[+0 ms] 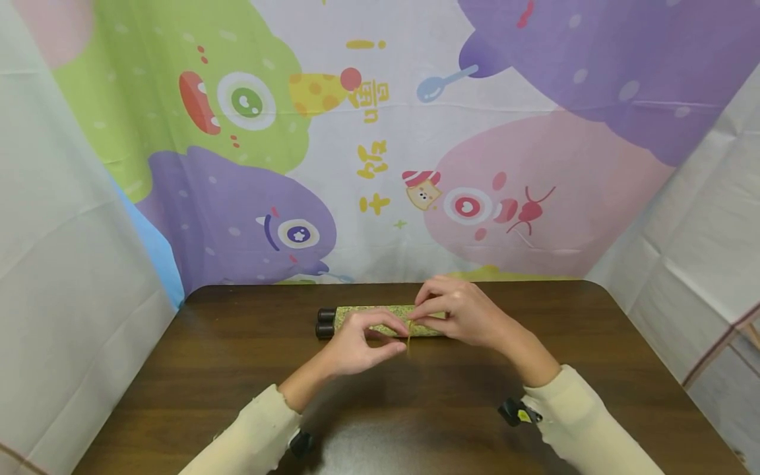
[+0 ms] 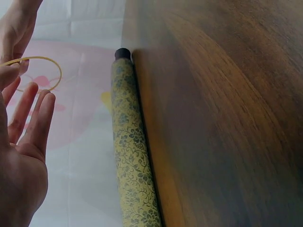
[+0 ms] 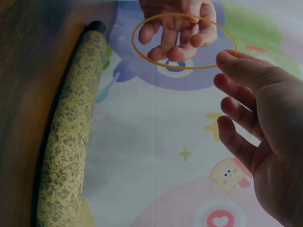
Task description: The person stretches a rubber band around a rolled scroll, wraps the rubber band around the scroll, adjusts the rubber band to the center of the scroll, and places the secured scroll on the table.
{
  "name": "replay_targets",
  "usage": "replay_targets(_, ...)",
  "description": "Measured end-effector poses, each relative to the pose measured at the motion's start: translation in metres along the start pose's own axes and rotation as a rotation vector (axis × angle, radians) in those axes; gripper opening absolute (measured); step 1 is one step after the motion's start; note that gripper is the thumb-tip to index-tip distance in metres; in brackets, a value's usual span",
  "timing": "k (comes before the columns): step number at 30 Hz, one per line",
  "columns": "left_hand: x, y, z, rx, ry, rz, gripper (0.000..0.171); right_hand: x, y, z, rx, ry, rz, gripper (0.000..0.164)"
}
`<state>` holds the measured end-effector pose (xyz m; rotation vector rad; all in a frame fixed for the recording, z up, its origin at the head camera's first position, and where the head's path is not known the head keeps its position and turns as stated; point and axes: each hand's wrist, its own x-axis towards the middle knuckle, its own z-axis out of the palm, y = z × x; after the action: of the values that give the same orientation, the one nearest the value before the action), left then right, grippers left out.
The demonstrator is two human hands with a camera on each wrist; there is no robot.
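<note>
A thin yellow rubber band (image 3: 189,68) forms an oval loop between the two hands. My right hand (image 3: 279,123) pinches one side of it between thumb and forefinger, its other fingers loosely bent. Facing it, my left hand (image 1: 360,343) has thumb and fingers spread apart at the other side of the loop, and the band overlaps its fingertips in the right wrist view. Behind and below the hands, a rolled scroll (image 1: 346,316) with yellow-green floral covering lies crosswise on the table. Two black knobs (image 1: 325,323) stick out at its left end; the right end is hidden by my right hand.
The dark wooden table (image 1: 237,396) has its far edge just beyond the scroll. A cartoon-printed cloth (image 1: 380,251) hangs behind it, and pale cloth walls (image 1: 71,277) stand at both sides. Small black cameras sit at both wrists.
</note>
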<state>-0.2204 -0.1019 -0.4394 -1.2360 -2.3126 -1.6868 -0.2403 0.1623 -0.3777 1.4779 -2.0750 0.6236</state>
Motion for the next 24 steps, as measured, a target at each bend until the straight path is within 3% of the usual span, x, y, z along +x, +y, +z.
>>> replay_targets(16,0.0013,0.0009,0.0026,-0.052,0.0,-0.019,0.019,0.0064,-0.0017,0.0025,-0.018,0.003,0.024,0.022)
replay_targets(24,0.0015,0.0018,0.0012,-0.017,-0.007,-0.029,0.017,0.0079,-0.0015,0.004,-0.017,0.019,0.033,0.02)
